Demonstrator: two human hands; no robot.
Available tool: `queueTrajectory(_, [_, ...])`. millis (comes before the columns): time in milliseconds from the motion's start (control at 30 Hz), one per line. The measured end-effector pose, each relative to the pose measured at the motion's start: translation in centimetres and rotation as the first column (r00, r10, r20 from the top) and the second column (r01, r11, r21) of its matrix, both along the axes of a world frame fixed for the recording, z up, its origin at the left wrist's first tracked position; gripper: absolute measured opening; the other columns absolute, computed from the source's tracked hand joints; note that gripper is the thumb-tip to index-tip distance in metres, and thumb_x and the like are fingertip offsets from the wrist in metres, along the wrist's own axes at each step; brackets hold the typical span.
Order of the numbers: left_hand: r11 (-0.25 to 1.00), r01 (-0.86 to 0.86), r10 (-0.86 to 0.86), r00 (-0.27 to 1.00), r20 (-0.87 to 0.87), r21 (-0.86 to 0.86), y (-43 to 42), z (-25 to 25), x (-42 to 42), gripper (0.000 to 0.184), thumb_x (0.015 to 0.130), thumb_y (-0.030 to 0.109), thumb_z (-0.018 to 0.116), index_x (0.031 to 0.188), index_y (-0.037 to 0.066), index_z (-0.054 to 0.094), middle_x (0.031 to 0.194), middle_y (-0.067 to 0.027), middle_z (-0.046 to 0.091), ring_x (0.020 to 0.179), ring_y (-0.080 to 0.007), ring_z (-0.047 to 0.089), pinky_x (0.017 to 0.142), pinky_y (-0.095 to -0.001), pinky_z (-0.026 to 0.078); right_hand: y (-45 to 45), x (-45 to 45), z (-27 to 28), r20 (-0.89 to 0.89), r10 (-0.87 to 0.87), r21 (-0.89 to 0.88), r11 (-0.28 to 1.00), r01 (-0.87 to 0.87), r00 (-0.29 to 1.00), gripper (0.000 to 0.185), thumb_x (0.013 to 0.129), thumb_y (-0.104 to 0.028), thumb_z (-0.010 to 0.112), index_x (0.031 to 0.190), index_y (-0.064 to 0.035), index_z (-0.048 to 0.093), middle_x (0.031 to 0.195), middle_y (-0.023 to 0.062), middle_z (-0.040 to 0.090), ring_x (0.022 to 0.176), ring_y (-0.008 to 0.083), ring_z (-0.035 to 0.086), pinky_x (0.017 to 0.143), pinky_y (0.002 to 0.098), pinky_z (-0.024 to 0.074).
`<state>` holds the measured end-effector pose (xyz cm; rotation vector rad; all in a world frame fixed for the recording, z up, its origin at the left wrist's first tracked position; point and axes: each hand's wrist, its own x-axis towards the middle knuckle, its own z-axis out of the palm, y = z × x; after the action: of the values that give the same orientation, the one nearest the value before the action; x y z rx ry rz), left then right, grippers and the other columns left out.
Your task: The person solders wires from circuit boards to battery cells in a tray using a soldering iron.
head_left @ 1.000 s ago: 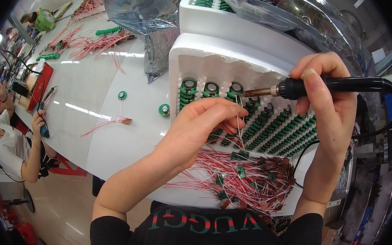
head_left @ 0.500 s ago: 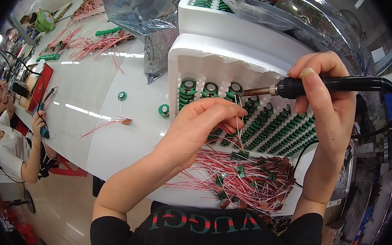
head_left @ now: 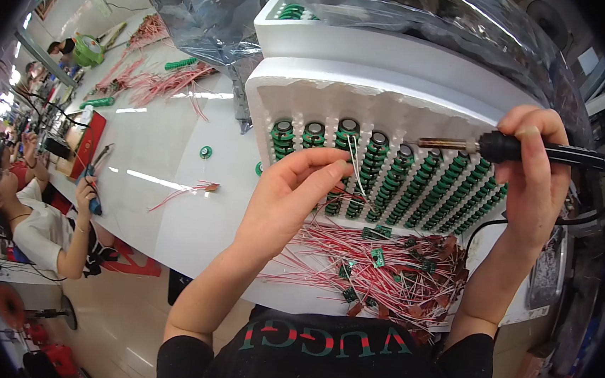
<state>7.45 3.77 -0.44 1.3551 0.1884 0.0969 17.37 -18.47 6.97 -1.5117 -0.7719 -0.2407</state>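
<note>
My right hand (head_left: 535, 168) is closed around the black handle of a soldering iron (head_left: 448, 143). The iron's tip points left, over the rows and apart from the white wires. With thumb and fingers pinched, my left hand (head_left: 299, 192) holds thin wires (head_left: 356, 168), white and red, at the front of the third row. Two white wires run up to a small round green speaker (head_left: 349, 126) at the row's top. Rows of such speakers fill a white foam tray (head_left: 396, 83). The ends between my left fingertips are hidden.
Below the tray lies a heap of red and white wires with small green circuit boards (head_left: 378, 257). A loose speaker (head_left: 205, 152) and a wired piece (head_left: 210, 187) lie on the white table (head_left: 193, 223). Plastic bagging (head_left: 430, 14) covers another foam tray behind. A co-worker (head_left: 43, 229) holds a tool at left.
The soldering iron has moved right, its tip away from the wires by the third-row speaker. My left hand still pinches the wires. The camera view has shifted slightly.
</note>
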Motion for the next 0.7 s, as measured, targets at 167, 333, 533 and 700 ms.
queueTrajectory(167, [0.988,-0.074,0.070,0.997,0.035,0.133,-1.3,0.4,0.3,0.031,0.087,0.025,0.055,0.105,0.001,0.058,0.092,-0.0070,0.064,0.078,-0.0081,0.058,0.073,-0.0214,0.044,-2.7,0.5,-1.6,-0.048,0.036,0.125,0.992,-0.030,0.998,0.016,0.088,-0.018,0.050,0.086,-0.0017,0.052,0.087,0.0074,0.056,0.055,0.0034,0.045,0.049,0.0148,0.0359])
queueTrajectory(333, [0.978,-0.186,0.180,0.981,0.066,0.100,-2.5,-0.4,1.1,0.029,0.086,0.026,0.057,0.100,0.001,0.060,0.086,-0.0056,0.064,0.074,-0.0076,0.058,0.069,-0.0193,0.044,-4.6,1.8,-2.2,-0.089,0.049,0.172,0.985,-0.033,0.995,0.018,0.089,-0.019,0.050,0.089,-0.0019,0.053,0.088,0.0051,0.058,0.055,0.0024,0.044,0.051,0.0144,0.0352])
queueTrajectory(533, [0.968,-0.239,0.236,0.970,0.049,0.075,-3.3,-0.3,1.1,0.027,0.085,0.025,0.058,0.100,0.002,0.060,0.085,-0.0049,0.064,0.073,-0.0081,0.058,0.068,-0.0187,0.044,-4.9,2.2,-2.3,-0.061,0.031,0.181,0.983,-0.019,0.998,0.019,0.089,-0.019,0.050,0.093,-0.0017,0.055,0.089,0.0035,0.059,0.056,0.0018,0.044,0.052,0.0138,0.0356])
queueTrajectory(700, [0.976,-0.218,0.216,0.975,0.059,0.031,-3.4,-0.2,1.1,0.030,0.083,0.030,0.059,0.100,0.006,0.060,0.083,-0.0029,0.063,0.074,-0.0076,0.057,0.069,-0.0213,0.043,-5.6,3.3,-2.9,-0.120,0.078,0.216,0.975,-0.050,0.990,0.020,0.089,-0.018,0.050,0.098,0.0000,0.055,0.091,0.0035,0.058,0.054,0.0014,0.042,0.053,0.0137,0.0342])
